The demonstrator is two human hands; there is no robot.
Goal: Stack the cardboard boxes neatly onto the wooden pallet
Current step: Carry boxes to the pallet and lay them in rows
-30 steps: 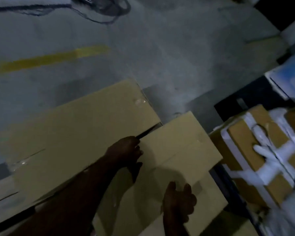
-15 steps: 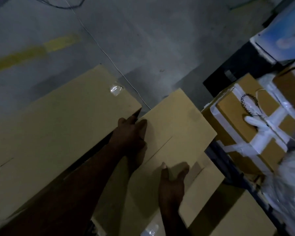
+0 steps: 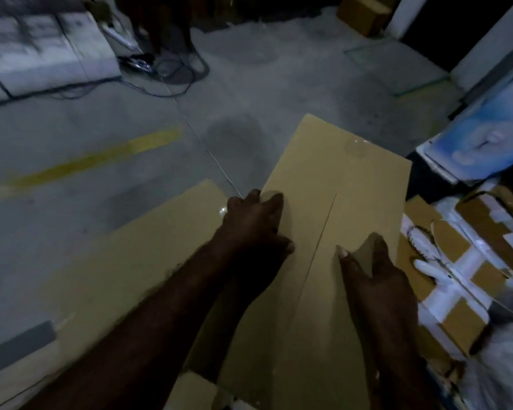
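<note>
Taped boxes (image 3: 456, 279) crowd tight against my right side; a flat cardboard box (image 3: 148, 250) lies close on my left. Bare floor (image 3: 279, 84) opens ahead, only a thin wire (image 3: 202, 143) crossing it.

head cam | looks forward and down, close over both forearms | cardboard box (image 3: 335, 202) near, concrete floor (image 3: 249, 84) beyond
</note>
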